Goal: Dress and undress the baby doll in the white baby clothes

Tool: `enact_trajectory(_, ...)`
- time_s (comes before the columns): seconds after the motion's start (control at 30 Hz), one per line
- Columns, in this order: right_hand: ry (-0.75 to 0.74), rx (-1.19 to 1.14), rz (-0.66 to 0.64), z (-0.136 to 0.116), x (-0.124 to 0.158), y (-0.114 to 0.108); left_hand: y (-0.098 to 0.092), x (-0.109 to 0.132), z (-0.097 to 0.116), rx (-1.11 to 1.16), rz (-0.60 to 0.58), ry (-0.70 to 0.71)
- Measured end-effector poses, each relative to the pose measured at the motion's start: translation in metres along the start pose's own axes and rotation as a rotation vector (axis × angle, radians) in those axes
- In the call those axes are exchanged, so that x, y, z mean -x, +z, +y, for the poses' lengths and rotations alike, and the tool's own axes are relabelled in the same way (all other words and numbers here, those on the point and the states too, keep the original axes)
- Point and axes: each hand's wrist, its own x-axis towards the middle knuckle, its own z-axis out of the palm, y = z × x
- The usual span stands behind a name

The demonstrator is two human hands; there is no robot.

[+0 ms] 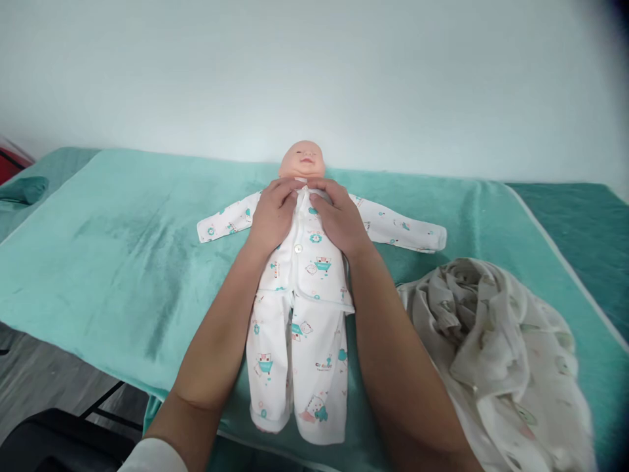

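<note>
A baby doll (303, 157) lies on its back, head toward the wall, in a white printed baby jacket (322, 262) and matching trousers (319, 367). The jacket's sleeves stretch out to both sides, and a button shows at mid-chest. Just below the doll's chin, my left hand (275, 213) is closed on the jacket's collar edge. Opposite it, my right hand (339, 213) grips the other side of the collar, fingers and thumb bent. The fingertips nearly meet at the neck and partly hide the top of the jacket front.
Green velvety cloth (122, 262) covers the table. A crumpled white printed cloth (496, 347) is heaped to the right of my right forearm. The pale wall (314, 78) stands right behind the table. A black chair-like object (63, 442) is at the lower left.
</note>
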Motion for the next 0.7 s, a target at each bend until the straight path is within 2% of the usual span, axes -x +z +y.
enact_trajectory(0.17,0.004,-0.031,0.013,-0.0002,0.0010,-0.0004,0.0006,0.0018,0.0018,-0.002,0.042,-0.068)
enact_trajectory(0.53,0.006,-0.096,0.038,0.0016,0.0021,-0.0017,0.0003,0.0007,-0.0049,0.022,0.038,0.011)
enact_trajectory(0.7,0.010,-0.121,0.053,0.0023,0.0022,0.0004,0.0002,0.0033,-0.0025,0.032,0.059,-0.005)
